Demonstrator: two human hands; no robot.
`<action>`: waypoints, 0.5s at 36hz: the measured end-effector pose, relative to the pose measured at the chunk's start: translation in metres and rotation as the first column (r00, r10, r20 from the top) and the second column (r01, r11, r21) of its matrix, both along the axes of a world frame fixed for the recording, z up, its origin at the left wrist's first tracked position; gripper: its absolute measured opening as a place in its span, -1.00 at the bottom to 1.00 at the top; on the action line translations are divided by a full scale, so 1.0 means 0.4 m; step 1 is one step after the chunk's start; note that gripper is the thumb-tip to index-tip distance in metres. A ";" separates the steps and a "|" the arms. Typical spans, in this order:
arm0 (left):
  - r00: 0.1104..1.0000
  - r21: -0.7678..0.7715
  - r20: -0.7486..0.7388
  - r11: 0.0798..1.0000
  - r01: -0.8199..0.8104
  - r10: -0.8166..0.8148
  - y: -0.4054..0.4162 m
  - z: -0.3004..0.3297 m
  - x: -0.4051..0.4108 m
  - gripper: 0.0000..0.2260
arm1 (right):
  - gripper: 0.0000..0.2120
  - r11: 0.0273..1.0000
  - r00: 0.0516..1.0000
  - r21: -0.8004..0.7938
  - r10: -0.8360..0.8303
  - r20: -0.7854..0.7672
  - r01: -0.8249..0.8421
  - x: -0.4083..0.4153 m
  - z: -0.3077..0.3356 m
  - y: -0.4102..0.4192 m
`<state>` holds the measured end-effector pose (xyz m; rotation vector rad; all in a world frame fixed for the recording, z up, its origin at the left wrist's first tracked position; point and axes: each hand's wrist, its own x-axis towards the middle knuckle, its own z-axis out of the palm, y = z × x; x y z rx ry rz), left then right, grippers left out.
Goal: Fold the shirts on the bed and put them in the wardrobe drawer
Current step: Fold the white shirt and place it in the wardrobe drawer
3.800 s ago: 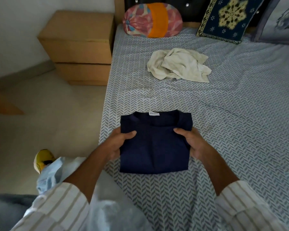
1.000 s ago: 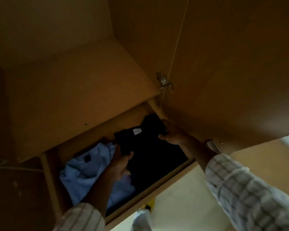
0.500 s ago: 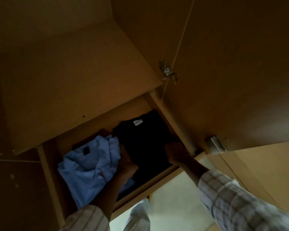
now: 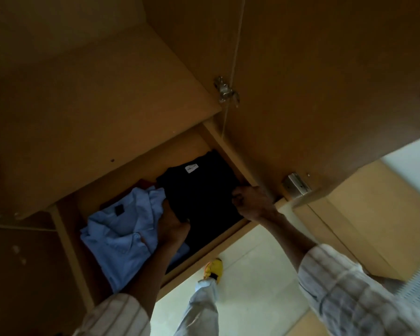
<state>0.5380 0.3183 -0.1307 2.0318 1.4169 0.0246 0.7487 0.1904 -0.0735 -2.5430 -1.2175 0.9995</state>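
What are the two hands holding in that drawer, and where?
Both hold the folded dark shirt: left hand at its left edge, right hand at its right edge.

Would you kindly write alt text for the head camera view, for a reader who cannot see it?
A person's two hands settle a folded dark navy shirt into an open wooden wardrobe drawer, beside a folded light blue shirt. The left hand rests at the navy shirt's near left corner; the right hand, fingers curled, is at its right edge.

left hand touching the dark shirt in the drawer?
Touching. In the head view the left hand sits at the dark shirt's lower left corner, fingers lapping its edge, no gap showing, right beside the light blue shirt.
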 end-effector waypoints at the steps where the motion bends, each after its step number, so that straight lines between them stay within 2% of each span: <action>1: 0.999 -0.014 0.035 1.000 -0.019 0.019 -0.011 0.027 0.017 -0.54 | -0.82 0.994 0.998 0.096 -0.060 -0.003 0.060 -0.009 0.010 -0.021; 3: 0.997 0.094 0.073 0.995 -0.023 0.016 -0.020 0.053 0.023 -0.64 | -0.77 0.936 0.975 0.273 -0.214 -0.055 0.221 -0.034 0.041 -0.076; 6: 0.985 0.226 0.156 0.973 0.041 -0.077 -0.054 0.084 0.046 -0.60 | -0.76 0.824 0.922 0.418 -0.373 -0.105 0.381 -0.067 0.068 -0.181; 11: 0.868 0.327 0.389 0.927 0.183 -0.309 -0.236 0.155 0.121 -0.67 | -0.81 0.694 0.800 0.415 -0.573 -0.177 0.589 -0.113 0.056 -0.421; 16: 0.741 0.302 0.425 0.853 0.426 -0.520 -0.507 0.192 0.141 -0.74 | -0.85 0.497 0.627 0.427 -0.737 -0.252 0.755 -0.205 0.029 -0.747; 18: 0.721 0.219 0.418 0.832 0.510 -0.552 -0.640 0.186 0.133 -0.76 | -0.83 0.416 0.555 0.438 -0.790 -0.260 0.797 -0.262 0.021 -0.904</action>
